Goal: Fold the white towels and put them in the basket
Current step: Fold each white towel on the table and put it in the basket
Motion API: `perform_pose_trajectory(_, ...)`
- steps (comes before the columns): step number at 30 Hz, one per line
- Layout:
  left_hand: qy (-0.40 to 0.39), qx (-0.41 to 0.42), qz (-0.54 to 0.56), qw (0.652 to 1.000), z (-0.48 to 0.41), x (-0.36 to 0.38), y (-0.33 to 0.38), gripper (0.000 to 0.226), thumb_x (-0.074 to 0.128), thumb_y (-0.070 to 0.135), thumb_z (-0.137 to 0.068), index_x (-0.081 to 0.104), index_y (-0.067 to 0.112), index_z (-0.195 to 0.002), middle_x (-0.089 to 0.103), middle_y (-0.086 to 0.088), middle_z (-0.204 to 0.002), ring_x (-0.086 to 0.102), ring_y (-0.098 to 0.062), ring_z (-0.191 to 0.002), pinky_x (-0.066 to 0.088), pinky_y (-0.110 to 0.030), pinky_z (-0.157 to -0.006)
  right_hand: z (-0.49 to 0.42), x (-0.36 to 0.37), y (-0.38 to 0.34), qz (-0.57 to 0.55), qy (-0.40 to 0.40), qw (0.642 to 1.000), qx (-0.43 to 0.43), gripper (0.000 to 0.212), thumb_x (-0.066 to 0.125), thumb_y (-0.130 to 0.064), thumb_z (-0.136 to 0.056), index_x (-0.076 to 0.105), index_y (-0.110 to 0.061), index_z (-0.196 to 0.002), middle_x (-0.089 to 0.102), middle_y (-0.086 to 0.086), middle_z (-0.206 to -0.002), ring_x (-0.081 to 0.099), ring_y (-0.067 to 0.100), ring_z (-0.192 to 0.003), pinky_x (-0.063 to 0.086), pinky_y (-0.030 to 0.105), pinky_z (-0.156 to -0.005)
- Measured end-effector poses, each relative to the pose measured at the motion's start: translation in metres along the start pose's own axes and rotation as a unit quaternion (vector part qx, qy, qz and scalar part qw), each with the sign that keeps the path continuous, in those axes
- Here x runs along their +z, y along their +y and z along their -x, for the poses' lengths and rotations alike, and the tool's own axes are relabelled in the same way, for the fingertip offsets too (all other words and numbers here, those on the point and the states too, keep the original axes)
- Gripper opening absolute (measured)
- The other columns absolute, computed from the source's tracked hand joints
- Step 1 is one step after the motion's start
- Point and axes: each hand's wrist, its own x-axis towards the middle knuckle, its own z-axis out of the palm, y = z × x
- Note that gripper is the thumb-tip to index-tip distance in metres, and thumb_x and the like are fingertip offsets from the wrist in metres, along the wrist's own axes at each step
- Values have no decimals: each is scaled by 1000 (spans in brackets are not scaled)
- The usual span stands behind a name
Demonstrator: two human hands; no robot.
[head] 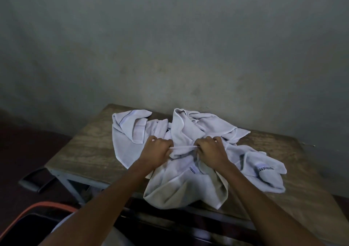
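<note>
Head view looks down on a wooden worktop (85, 151) set against a grey wall (170, 47), in the lower middle of the frame. A crumpled heap of white towels (188, 126) lies across it, some showing dark checked stripes. One towel (185, 189) droops over the near edge. Both hands are at the centre of the heap. The left hand (157, 149) has its fingers curled tight on a bunched hem (182, 147). The right hand (210, 150) pinches the same hem from the other side, so a short strip of cloth runs taut between them. At the lower left of the frame, below the worktop, sits a dark basket (37, 205) with an orange rim, well apart from the towels.
</note>
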Motion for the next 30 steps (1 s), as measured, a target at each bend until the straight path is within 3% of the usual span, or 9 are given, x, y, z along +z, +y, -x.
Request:
perform_pose_trajectory(2,43,0,37,998,-9,-22,-3,23,43,31,-89,60,15,-90,69,-4,-89,62,-30,-86,37,-36,-79,-10,-25,0,-51,30,998,19,15,50,-19,-86,63,-24,-91,69,-2,-89,60,21,-96,26,33,-81)
perform_pose_trajectory(5,95,3,82,992,-28,-66,-7,35,38,37,-79,63,13,-85,70,-6,-82,64,-32,-79,40,-33,-65,-29,-73,3,-131,47,990,32,13,53,-23,-84,65,-22,-87,71,1,-87,63,26,-93,38,35,-82)
perform_pose_trajectory(10,89,40,84,992,-72,-163,-8,22,50,25,-87,62,8,-97,67,-13,-97,60,-32,-93,45,-36,-78,-62,-175,4,-130,97,987,21,7,61,-23,-85,63,-20,-79,62,1,-72,62,28,-85,39,32,-74)
perform_pose_trajectory(13,71,66,13,995,-92,-218,-7,16,54,13,-89,62,7,-100,60,-15,-104,56,-32,-98,43,-35,-81,-76,-240,1,-95,138,986,4,9,61,-25,-87,59,-24,-78,55,-6,-71,62,25,-86,39,33,-76)
perform_pose_trajectory(17,122,67,-41,989,-102,-270,-13,18,50,12,-88,64,8,-98,56,-15,-101,56,-34,-97,46,-36,-79,-82,-307,12,-67,204,977,1,6,61,-25,-86,64,-20,-84,56,-5,-72,62,25,-86,40,33,-78)
perform_pose_trajectory(21,151,35,-46,987,-97,-297,-16,17,48,19,-90,57,19,-105,62,-9,-107,58,-31,-98,43,-35,-78,-79,-346,26,-51,225,973,19,5,61,-25,-86,63,-21,-83,59,-4,-75,61,26,-87,42,39,-81)
perform_pose_trajectory(24,163,45,55,984,-94,-301,-18,11,46,13,-90,41,22,-93,62,-13,-89,57,-33,-81,39,-34,-68,-72,-363,37,-76,255,964,32,7,62,-25,-85,61,-24,-79,60,-5,-74,59,22,-82,43,40,-82)
perform_pose_trajectory(28,151,69,97,981,-97,-304,-20,24,48,7,-91,51,8,-114,64,-13,-99,58,-31,-90,40,-31,-73,-60,-366,45,-141,241,960,16,14,65,-20,-85,57,-21,-73,57,-3,-69,53,18,-70,38,30,-65)
perform_pose_trajectory(30,138,86,56,985,-97,-308,-20,27,44,13,-88,60,1,-108,65,-17,-101,59,-32,-93,39,-30,-74,-53,-369,48,-135,212,968,11,12,64,-17,-86,58,-17,-75,56,0,-69,51,18,-69,35,29,-61)
